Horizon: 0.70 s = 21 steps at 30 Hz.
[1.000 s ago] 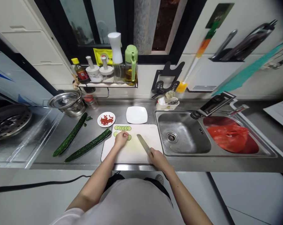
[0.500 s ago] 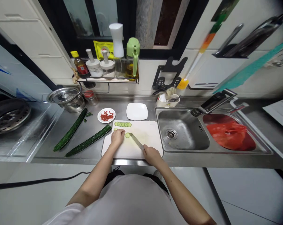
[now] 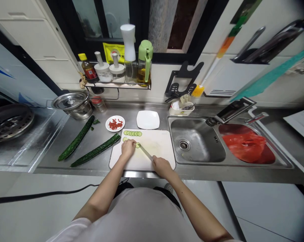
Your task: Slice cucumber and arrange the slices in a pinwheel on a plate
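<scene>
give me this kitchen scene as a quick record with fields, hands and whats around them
left hand: curled on the white plastic cutting board, beside a loose green cucumber slice
right hand: grips a steel kitchen knife, tip at that slice
board far edge: row of cucumber slices
left of board: two whole dark green cucumbers
behind board: small round dish of red bits, white square plate

Bright, even indoor light, soft shadows, mild glare on steel, strong fisheye bending and vignetting at the edges.
</scene>
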Each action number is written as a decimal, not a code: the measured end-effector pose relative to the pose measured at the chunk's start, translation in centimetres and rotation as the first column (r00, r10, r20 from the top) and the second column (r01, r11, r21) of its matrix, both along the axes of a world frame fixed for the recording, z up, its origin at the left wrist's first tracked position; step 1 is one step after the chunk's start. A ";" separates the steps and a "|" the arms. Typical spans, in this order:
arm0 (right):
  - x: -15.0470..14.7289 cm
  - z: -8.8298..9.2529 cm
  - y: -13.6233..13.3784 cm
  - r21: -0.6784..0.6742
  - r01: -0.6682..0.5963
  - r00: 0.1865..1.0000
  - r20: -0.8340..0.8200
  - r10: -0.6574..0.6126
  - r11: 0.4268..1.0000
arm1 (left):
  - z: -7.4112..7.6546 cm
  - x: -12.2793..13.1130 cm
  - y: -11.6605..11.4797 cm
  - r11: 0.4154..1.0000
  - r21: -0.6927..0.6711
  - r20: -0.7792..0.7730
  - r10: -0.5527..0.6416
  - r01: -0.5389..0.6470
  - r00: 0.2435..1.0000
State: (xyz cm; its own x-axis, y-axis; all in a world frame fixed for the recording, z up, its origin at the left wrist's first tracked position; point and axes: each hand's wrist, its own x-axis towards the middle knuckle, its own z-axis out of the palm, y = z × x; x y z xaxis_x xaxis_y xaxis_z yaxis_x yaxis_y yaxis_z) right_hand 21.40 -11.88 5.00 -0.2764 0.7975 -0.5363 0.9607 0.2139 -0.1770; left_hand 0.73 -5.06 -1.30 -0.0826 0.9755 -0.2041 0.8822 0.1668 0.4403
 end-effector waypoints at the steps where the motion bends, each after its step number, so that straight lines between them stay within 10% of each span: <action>1: 0.0 -0.1 0.0 0.004 -0.005 1.000 0.000 0.005 1.000 | 0.0 0.0 0.0 1.000 0.000 0.000 0.001 -0.001 1.000; 21: 0.2 0.2 1.2 -0.021 -0.085 0.996 0.025 0.085 0.996 | -0.8 -0.3 0.6 1.000 -0.019 0.011 -0.014 0.014 1.000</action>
State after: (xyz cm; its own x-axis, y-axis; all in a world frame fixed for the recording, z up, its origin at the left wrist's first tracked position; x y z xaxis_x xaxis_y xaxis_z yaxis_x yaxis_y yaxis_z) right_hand 21.57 -10.63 5.22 -0.3283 0.7607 -0.5599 0.9436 0.2916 -0.1571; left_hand 0.46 -4.42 -2.10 -0.0666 0.9725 -0.2233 0.8795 0.1629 0.4471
